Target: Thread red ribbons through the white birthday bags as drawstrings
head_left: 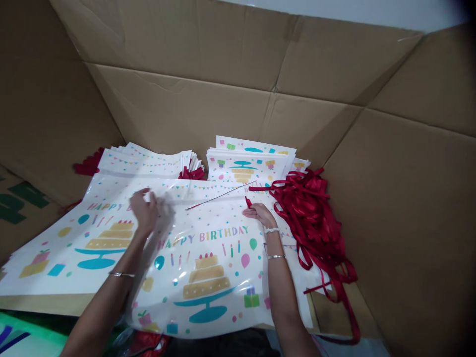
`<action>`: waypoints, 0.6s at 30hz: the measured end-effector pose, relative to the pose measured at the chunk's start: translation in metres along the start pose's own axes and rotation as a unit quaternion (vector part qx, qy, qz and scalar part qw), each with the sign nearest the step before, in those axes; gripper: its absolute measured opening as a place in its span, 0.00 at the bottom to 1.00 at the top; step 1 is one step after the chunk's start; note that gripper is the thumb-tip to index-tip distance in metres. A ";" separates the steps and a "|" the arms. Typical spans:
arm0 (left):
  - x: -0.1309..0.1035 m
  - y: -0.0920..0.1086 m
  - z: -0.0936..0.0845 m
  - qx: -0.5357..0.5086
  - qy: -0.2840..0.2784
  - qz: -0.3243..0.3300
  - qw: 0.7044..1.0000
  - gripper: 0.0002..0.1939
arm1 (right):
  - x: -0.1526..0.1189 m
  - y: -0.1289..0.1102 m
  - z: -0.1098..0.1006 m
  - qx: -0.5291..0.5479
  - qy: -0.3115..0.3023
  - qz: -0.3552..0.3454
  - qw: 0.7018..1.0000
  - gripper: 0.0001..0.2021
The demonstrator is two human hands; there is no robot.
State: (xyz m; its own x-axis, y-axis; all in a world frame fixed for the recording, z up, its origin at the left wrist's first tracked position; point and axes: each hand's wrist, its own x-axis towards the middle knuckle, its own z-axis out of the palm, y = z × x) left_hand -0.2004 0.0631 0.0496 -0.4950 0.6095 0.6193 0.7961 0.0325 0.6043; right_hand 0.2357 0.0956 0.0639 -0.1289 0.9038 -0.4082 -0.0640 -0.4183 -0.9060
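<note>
A glossy white Happy Birthday sheet (205,218), printed with a cake on a blue stand, lies in front of me. Over its upper left edge is my left hand (145,212), its fingers loosely bent and apart, holding nothing I can see. My right hand (261,214) rests on the sheet's upper right, fingers together, with a short red ribbon end (248,202) sticking up from them. Across the top of the sheet lies a thin wire-like rod (223,195), its left end reddish. A tangled heap of red ribbons (310,213) is right of my right hand.
A stack of similar printed sheets (100,248) lies left, and another pile (253,161) stands at the back. Red ribbon ends (192,173) show between them. Tall cardboard walls (208,106) enclose the back and sides. Something green (33,327) is at the lower left.
</note>
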 end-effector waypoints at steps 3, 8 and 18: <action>-0.022 0.081 0.056 -0.105 -0.218 0.194 0.951 0.18 | 0.000 0.000 0.002 -0.015 -0.004 -0.010 1.000 0.09; -0.074 0.178 0.156 -0.080 -0.424 0.388 0.814 0.26 | 0.003 -0.004 0.006 -0.095 -0.005 0.013 0.995 0.13; -0.094 0.191 0.185 -0.006 -0.427 0.382 0.819 0.27 | 0.003 -0.011 0.015 -0.122 -0.014 0.037 0.992 0.13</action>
State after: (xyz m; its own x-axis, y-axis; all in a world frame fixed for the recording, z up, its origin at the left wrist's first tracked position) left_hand 0.0624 0.1585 0.0138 0.5757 0.7800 0.2451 0.7532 -0.6226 0.2122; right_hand 0.2212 0.1014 0.0744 -0.1528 0.8672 -0.4739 0.1877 -0.4454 -0.8754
